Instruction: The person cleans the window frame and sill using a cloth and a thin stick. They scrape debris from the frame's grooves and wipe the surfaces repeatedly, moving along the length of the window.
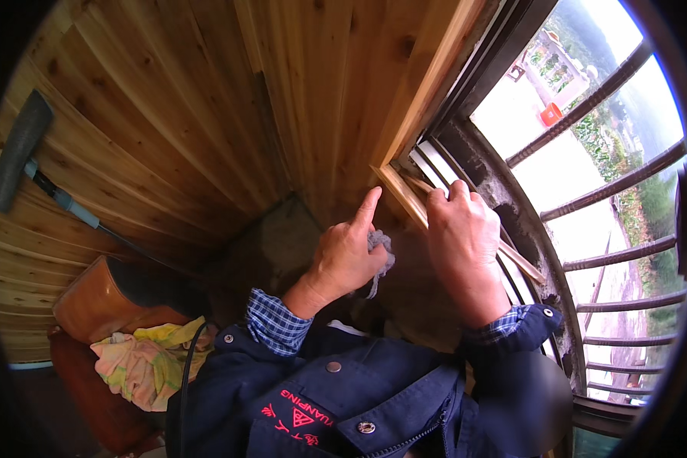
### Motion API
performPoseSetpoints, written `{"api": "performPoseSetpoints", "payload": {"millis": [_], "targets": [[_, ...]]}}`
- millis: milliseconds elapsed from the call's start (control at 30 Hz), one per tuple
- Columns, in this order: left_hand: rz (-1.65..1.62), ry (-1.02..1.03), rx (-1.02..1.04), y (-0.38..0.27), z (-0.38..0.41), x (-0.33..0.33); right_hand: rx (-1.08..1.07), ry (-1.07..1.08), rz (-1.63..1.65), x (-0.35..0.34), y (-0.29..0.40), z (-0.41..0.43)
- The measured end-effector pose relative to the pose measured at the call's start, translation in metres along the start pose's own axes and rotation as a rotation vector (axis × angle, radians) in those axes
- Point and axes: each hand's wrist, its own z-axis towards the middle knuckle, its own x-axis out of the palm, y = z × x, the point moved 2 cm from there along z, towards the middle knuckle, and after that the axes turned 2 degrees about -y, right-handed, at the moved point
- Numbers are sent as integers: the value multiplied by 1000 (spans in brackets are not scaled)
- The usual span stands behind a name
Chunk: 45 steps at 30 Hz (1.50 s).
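A crumpled grey cloth (382, 257) is bunched in my left hand (342, 257). The index finger of that hand points out towards the lower corner of the wooden window trim (403, 193), just short of it. My right hand (464, 240) grips a thin wooden strip (522, 263) over the sill. One end of the strip shows beyond my knuckles near the trim corner, the other sticks out past my wrist. Beneath the strip runs the metal window track (435, 166), partly hidden by my right hand.
Curved metal bars (612, 200) stand outside the window. Wood plank walls (149, 114) meet in a corner ahead. On the left, a grey mop head (23, 151) on a pole leans near the wall. A brown seat (100, 297) holds a patterned towel (143, 366).
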Motion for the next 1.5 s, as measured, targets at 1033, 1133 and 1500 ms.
{"api": "performPoseSetpoints", "payload": {"millis": [1033, 1133, 1500], "targets": [[-50, 53, 21, -2, 23, 2, -42, 64, 162, 5, -16, -12], [-11, 101, 17, -4, 31, 4, -7, -29, 166, 1, -22, -21], [144, 141, 67, -11, 47, 14, 28, -88, 22, 10, -20, -51]]}}
